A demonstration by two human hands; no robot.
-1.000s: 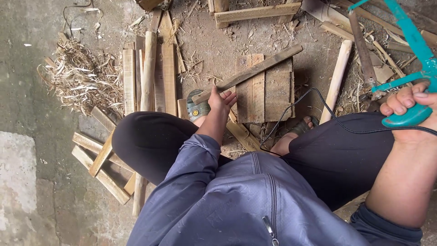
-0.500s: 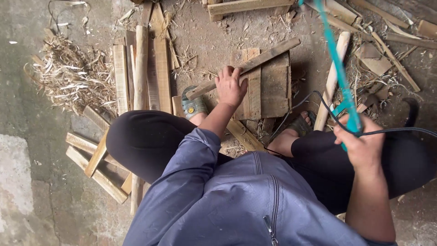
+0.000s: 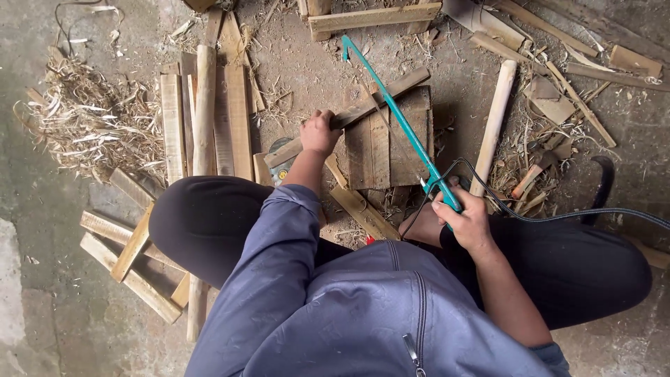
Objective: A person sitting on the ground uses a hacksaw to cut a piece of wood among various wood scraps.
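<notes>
A person sits low on the dirty floor [image 3: 49,293], seen from above, in a blue-grey jacket and dark trousers.

The left hand [image 3: 319,132] reaches forward and is closed around a long thin wood strip [image 3: 377,101]. The fingers curl over the strip and press it down. The strip lies slanted across a flat wooden board [image 3: 373,150] that sits on the floor in front of the knees. One end of the strip points up and to the right, and the other end sticks out past the hand toward a small round green thing, which is partly hidden.

The right hand [image 3: 464,220] is wrapped tight around the handle of a green saw [image 3: 398,115]. The saw is long and thin. It runs from the hand up and to the left, and it crosses over the board and the strip. Its far tip is above the dirt past the strip. Whether the saw touches the wood cannot be told.

A black cord [image 3: 558,218] curls near the right hand and runs off to the right. A pale round stick [image 3: 494,122] lies just right of the board. Flat planks [image 3: 209,119] lie side by side on the left, and a heap of dry shavings [image 3: 84,126] sits beyond them. More wood scraps [image 3: 132,265] lie by the left knee.
</notes>
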